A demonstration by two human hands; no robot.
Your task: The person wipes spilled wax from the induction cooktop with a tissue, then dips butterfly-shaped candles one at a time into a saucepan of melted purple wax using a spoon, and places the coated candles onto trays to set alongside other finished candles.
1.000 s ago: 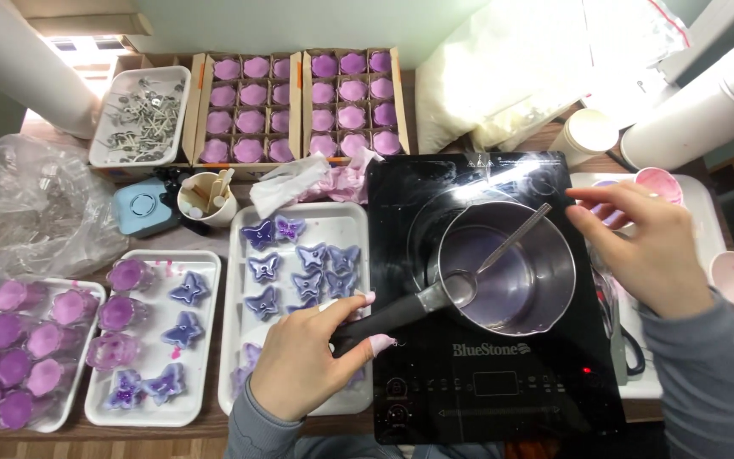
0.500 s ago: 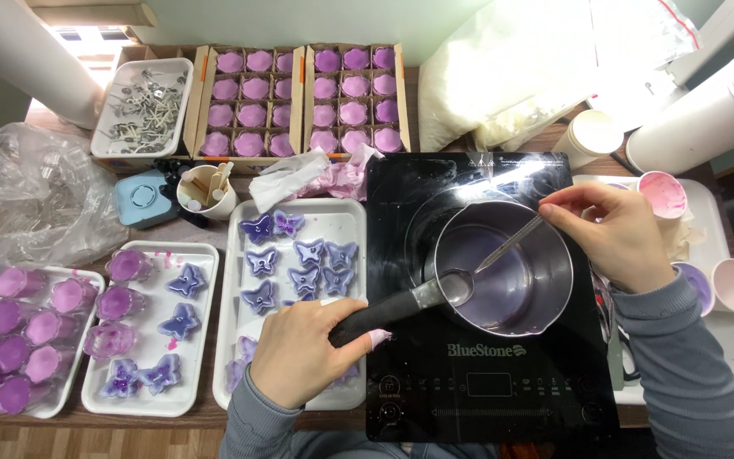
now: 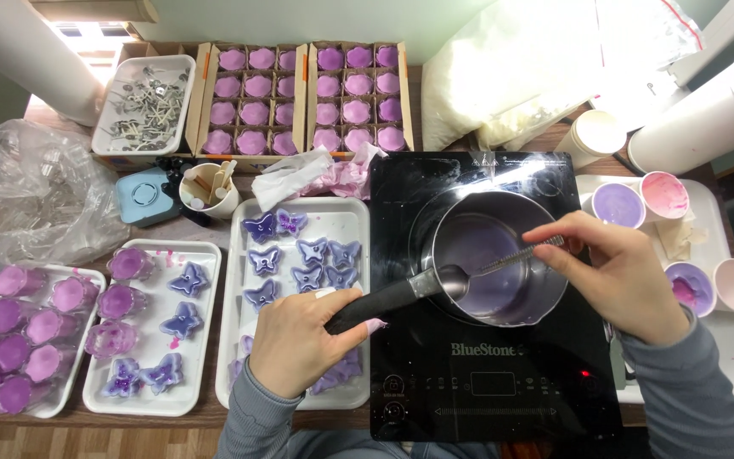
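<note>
While my left hand (image 3: 299,340) grips the saucepan (image 3: 496,265) handle, right hand (image 3: 618,276) pinches the stirrer (image 3: 520,253); wax melted, butterfly moulds (image 3: 299,255) filled.

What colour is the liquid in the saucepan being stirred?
Pale purple, lilac liquid in the steel saucepan, clearest in the head view.

Steel saucepan (image 3: 503,263) w/ purple wax, on hob
</note>
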